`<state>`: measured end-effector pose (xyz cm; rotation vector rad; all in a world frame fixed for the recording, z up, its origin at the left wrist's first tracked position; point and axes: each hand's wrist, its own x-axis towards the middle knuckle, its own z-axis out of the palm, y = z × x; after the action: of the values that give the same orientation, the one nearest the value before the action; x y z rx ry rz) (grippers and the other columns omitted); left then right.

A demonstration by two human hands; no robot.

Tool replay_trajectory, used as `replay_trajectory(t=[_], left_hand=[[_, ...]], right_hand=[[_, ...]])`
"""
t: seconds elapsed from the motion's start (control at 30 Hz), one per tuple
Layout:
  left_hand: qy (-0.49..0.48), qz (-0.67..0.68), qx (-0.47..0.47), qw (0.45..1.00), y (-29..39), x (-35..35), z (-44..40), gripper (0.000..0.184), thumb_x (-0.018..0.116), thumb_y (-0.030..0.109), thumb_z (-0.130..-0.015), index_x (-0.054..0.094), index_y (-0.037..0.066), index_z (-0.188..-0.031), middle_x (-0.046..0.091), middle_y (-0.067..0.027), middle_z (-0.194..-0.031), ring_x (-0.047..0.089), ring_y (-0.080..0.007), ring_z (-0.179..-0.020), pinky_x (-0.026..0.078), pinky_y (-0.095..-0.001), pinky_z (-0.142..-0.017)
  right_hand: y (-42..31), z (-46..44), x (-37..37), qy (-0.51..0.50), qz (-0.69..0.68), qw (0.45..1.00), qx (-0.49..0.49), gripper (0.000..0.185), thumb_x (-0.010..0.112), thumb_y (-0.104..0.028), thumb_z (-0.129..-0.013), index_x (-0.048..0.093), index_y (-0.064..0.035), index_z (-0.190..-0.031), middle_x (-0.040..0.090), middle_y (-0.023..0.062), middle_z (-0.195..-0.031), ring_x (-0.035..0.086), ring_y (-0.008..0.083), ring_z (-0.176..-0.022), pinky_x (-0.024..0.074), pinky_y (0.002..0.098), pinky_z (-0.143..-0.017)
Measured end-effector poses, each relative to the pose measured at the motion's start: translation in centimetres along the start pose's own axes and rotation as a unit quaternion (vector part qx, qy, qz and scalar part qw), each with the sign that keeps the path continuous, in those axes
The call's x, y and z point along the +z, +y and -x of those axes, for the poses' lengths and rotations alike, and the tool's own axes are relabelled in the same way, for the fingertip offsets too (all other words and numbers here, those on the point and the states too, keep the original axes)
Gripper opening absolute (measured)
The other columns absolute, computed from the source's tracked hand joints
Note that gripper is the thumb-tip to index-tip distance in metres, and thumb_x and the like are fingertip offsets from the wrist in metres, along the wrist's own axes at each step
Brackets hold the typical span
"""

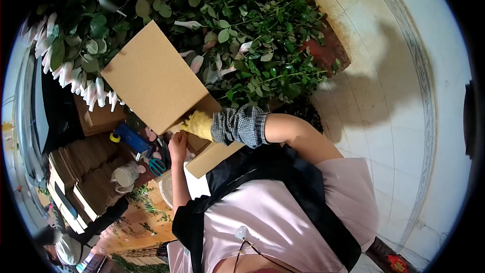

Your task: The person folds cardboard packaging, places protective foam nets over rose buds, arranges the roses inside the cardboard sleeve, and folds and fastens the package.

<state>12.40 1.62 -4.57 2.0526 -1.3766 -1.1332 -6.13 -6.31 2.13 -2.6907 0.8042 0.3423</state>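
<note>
A folded piece of corrugated cardboard (156, 78) stands in front of me, its large ribbed panel tilted up and a narrower flap (214, 159) nearer my body. My left hand (178, 145) is bare, with fingers pinched together at the cardboard's inner edge. Right beside it, my right hand (199, 125) wears a yellow glove and reaches into the fold. A checked sleeve cover (240, 126) wraps that forearm. The gloved fingers look curled against the cardboard, partly hidden, and the fingertips of both hands nearly touch.
Leafy rose stems (252, 45) heap behind the cardboard, several blooms in white sleeves (91, 93). To the left lie teal-handled scissors (157, 166), a blue box (132, 141), a bagged white container (125, 176) and stacked cardboard sheets (86, 172). Tiled floor (374, 116) lies right.
</note>
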Motion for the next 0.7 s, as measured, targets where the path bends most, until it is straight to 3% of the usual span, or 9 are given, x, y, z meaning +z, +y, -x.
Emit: replay_trajectory(t=[0.07, 0.17, 0.33, 0.4, 0.47, 0.53, 0.6, 0.67, 0.7], left_hand=[[-0.029, -0.25, 0.033, 0.967, 5.3, -2.4, 1.1, 0.025, 0.065, 0.022, -0.094, 0.072, -0.002, -0.094, 0.068, -0.0172, -0.07, 0.071, -0.0216, -0.068, 0.054, -0.0384, -0.063], [-0.213, 0.048, -0.005, 0.976, 7.9, -4.1, 1.4, 0.023, 0.061, 0.014, -0.096, 0.071, -0.006, -0.104, 0.072, -0.0162, -0.08, 0.07, -0.0177, -0.07, 0.057, -0.0327, -0.067], [-0.32, -0.215, 0.101, 0.917, 6.4, -0.4, -0.7, 0.035, 0.059, 0.027, -0.09, 0.068, -0.003, -0.105, 0.072, -0.0155, -0.09, 0.067, -0.0276, -0.078, 0.053, -0.0396, -0.073], [-0.334, -0.154, 0.034, 0.929, 7.1, -0.6, -0.3, 0.036, 0.06, 0.027, -0.089, 0.068, -0.001, -0.11, 0.073, -0.0167, -0.093, 0.068, -0.0292, -0.081, 0.053, -0.0385, -0.077], [-0.331, -0.126, 0.014, 0.935, 7.3, -1.1, 0.2, 0.039, 0.061, 0.026, -0.089, 0.064, 0.001, -0.118, 0.072, -0.017, -0.101, 0.068, -0.0278, -0.086, 0.053, -0.0377, -0.079], [-0.231, -0.16, 0.154, 0.947, 5.8, -0.6, 0.8, 0.036, 0.064, 0.022, -0.089, 0.065, 0.002, -0.119, 0.07, -0.0181, -0.103, 0.068, -0.0284, -0.091, 0.052, -0.0396, -0.079], [-0.311, -0.112, 0.006, 0.944, 5.1, -0.5, -0.1, 0.037, 0.066, 0.028, -0.089, 0.065, 0.0, -0.114, 0.068, -0.0181, -0.102, 0.066, -0.0295, -0.093, 0.052, -0.0391, -0.082], [-0.304, -0.103, -0.004, 0.947, 2.8, 0.2, -0.8, 0.038, 0.066, 0.03, -0.089, 0.065, 0.0, -0.113, 0.067, -0.0192, -0.104, 0.065, -0.0295, -0.092, 0.052, -0.0392, -0.082], [-0.304, -0.102, -0.005, 0.947, 2.9, 0.1, -0.7, 0.038, 0.066, 0.03, -0.089, 0.065, 0.0, -0.113, 0.067, -0.0192, -0.104, 0.065, -0.0295, -0.092, 0.052, -0.0392, -0.082]], right_hand=[[0.2, 0.0, 0.1, -0.008, 0.001, 1.0, 0.0, 0.052, 0.066, -0.023, -0.086, 0.053, -0.0081, -0.134, 0.06, 0.0131, -0.13, 0.061, 0.0302, -0.112, 0.0508, 0.0419, -0.088], [0.2, -0.8, 1.0, -0.014, -0.012, 1.0, -0.001, 0.055, 0.066, -0.025, -0.087, 0.052, -0.0077, -0.137, 0.058, 0.015, -0.134, 0.06, 0.0314, -0.117, 0.0497, 0.0423, -0.093], [1.4, -0.5, 0.3, -0.08, -0.004, 0.996, -0.03, 0.051, 0.059, -0.025, -0.09, 0.054, -0.0083, -0.138, 0.056, 0.0164, -0.139, 0.06, 0.0336, -0.119, 0.0481, 0.0416, -0.099], [3.0, -1.1, 3.2, 0.043, -0.329, 0.943, -0.024, 0.041, 0.052, -0.019, -0.093, 0.058, -0.008, -0.132, 0.063, 0.0113, -0.13, 0.063, 0.032, -0.111, 0.0509, 0.0409, -0.093], [4.3, 3.4, -4.9, -0.135, -0.391, 0.907, -0.083, 0.046, 0.052, -0.024, -0.096, 0.053, -0.0052, -0.137, 0.059, 0.0148, -0.136, 0.06, 0.0271, -0.117, 0.0482, 0.0368, -0.097], [4.3, 6.9, -5.1, -0.166, -0.629, 0.753, -0.094, 0.05, 0.062, -0.033, -0.095, 0.055, -0.0046, -0.136, 0.067, 0.0149, -0.123, 0.065, 0.0253, -0.107, 0.0515, 0.0314, -0.089], [4.2, 9.1, -2.6, -0.027, -0.327, 0.925, -0.194, 0.043, 0.064, -0.028, -0.094, 0.061, -0.005, -0.13, 0.072, 0.0097, -0.112, 0.066, 0.0242, -0.105, 0.0522, 0.0314, -0.085], [0.8, 8.9, -3.3, -0.269, -0.084, 0.959, -0.002, 0.037, 0.064, -0.027, -0.09, 0.066, -0.0066, -0.122, 0.074, 0.0048, -0.105, 0.065, 0.0232, -0.107, 0.052, 0.0357, -0.087], [-0.2, 9.6, -1.1, -0.145, 0.041, 0.989, -0.001, 0.032, 0.065, -0.024, -0.086, 0.069, -0.0095, -0.114, 0.074, 0.0006, -0.095, 0.066, 0.0223, -0.105, 0.0516, 0.0375, -0.09]])
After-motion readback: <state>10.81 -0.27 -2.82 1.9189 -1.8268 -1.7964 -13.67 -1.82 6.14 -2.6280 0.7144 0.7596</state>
